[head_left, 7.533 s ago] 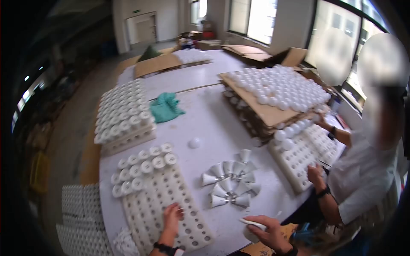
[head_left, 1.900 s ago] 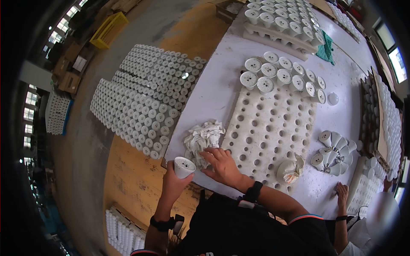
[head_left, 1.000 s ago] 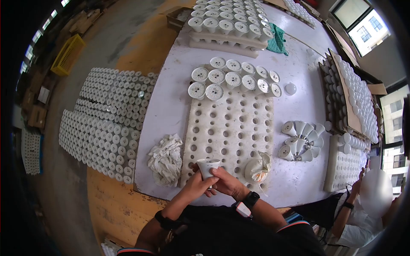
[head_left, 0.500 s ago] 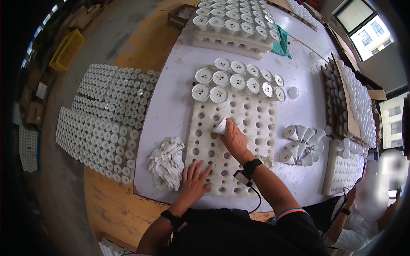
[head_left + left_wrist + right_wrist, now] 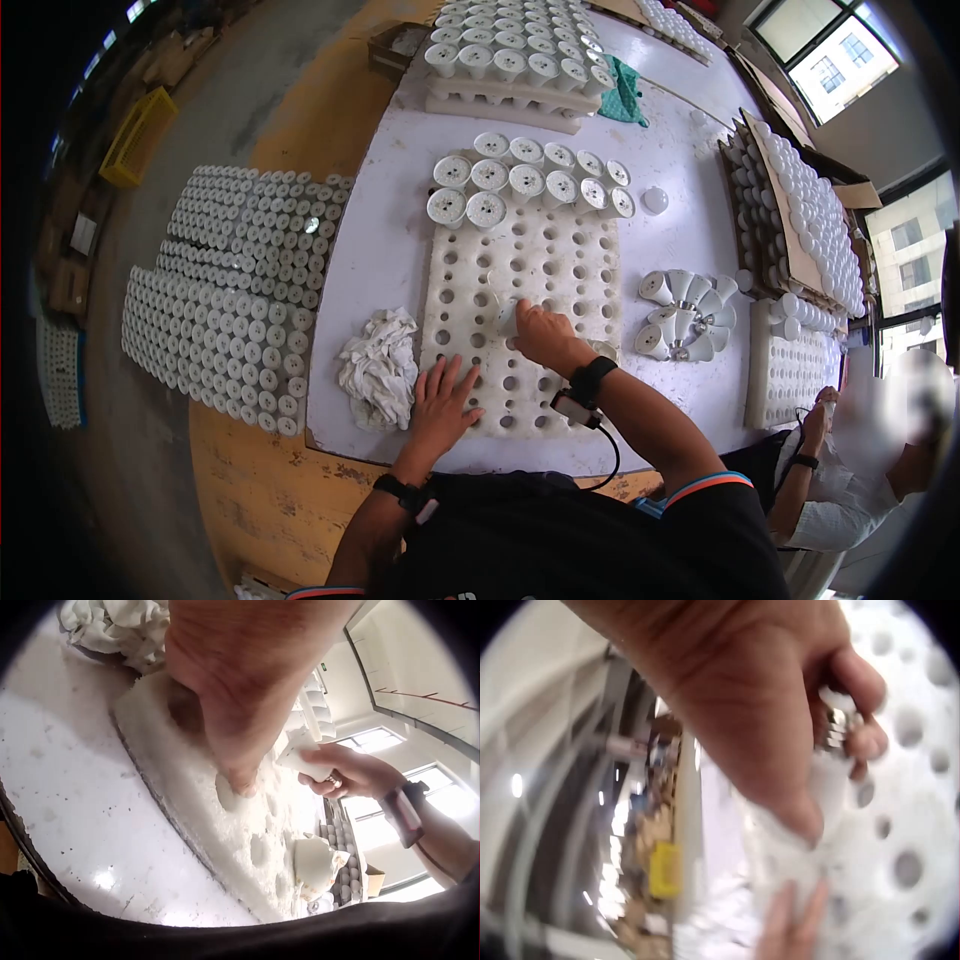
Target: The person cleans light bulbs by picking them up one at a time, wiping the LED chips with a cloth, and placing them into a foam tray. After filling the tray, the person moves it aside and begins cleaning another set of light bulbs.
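My right hand (image 5: 548, 338) grips a tilted white cup-shaped piece (image 5: 506, 316) above the middle of a white board with holes (image 5: 462, 268). Its metal threaded end (image 5: 835, 729) shows among the curled fingers in the right wrist view. With fingers spread, my left hand (image 5: 442, 408) rests on the board's near left part; in the left wrist view, one fingertip touches a hole's edge. Several similar pieces (image 5: 489, 175) stand upright in rows at the board's far end. A crumpled white cloth (image 5: 380, 370) lies left of the board.
Metal-ended white cones (image 5: 700, 312) lie right of the board, and a white dome (image 5: 656, 200) is farther back. Stacked filled trays (image 5: 500, 95) and a green cloth (image 5: 622, 92) are at the back. A person (image 5: 850, 490) sits at the right beside another holed board (image 5: 785, 375).
Both hands held the piece between them earlier. The left hand then came down onto the board, and the right hand carried the piece over it, lately shifting nearer my body.
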The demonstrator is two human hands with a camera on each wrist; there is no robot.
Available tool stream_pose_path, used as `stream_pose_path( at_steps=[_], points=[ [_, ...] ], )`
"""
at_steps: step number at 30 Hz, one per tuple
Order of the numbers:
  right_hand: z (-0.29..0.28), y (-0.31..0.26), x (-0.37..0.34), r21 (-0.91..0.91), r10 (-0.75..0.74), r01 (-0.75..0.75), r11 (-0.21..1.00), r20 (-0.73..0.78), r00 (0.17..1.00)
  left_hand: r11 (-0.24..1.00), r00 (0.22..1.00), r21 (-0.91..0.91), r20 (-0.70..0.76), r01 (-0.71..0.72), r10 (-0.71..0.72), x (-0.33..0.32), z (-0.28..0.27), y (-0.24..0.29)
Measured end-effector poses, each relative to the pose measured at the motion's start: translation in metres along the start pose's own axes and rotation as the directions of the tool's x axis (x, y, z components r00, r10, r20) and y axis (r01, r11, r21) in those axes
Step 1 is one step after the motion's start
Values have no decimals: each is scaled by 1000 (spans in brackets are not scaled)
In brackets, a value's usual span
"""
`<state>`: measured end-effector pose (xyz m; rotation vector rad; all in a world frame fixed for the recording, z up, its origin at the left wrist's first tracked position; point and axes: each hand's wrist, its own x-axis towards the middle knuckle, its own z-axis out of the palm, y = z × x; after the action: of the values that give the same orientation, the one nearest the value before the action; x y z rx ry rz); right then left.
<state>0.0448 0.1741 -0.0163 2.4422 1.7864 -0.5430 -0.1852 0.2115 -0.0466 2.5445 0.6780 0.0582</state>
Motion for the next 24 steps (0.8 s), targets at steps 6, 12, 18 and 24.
stream_pose_path(
  at_steps=[6,12,18,24],
  points=[
    [-27,-18,-69,830,-394,-391,-398,230,890,1000,1000,-15,-8,0,0,-2,4,-1],
    [-23,-15,-119,499,-411,-323,-804,-73,909,999,999,35,40,6,-7,0,1,3],
    [-21,5,-158,419,-319,-229,-879,-160,934,999,997,48,81,15,-18,1,1,10],
    [-13,45,-209,427,-98,-45,-903,-103,990,993,992,90,89,76,-84,2,1,21]
  ],
)
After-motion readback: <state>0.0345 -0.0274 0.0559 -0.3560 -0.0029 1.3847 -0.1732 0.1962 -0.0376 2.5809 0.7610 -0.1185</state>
